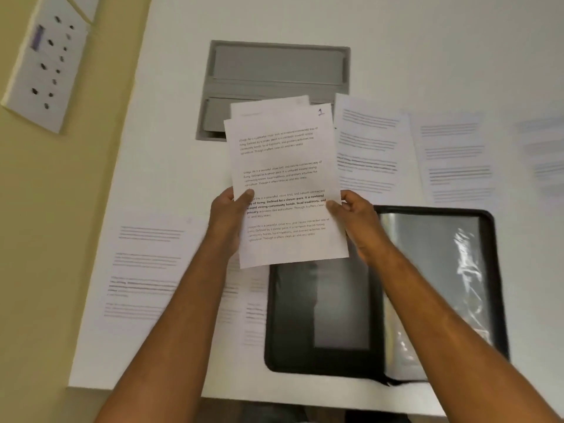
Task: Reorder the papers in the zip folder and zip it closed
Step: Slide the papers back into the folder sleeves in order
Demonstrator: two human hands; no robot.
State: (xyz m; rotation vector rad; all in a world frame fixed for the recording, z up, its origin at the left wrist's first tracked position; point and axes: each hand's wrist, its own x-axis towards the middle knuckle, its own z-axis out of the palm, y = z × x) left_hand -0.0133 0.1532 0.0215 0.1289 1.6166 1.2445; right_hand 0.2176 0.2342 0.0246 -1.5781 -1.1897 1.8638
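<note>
White papers (pixel 287 184) sit pinched between the left hand (pixel 227 215) and right hand (pixel 357 221), held up to sort, above the open black zip folder (pixel 323 315).

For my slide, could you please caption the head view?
Both hands, left hand and right hand, hold a paper stack above the open zip folder.

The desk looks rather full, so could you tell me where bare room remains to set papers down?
Bare desk lies right of the grey tray, beyond the sheets. Around the open folder, it is crowded.
</note>
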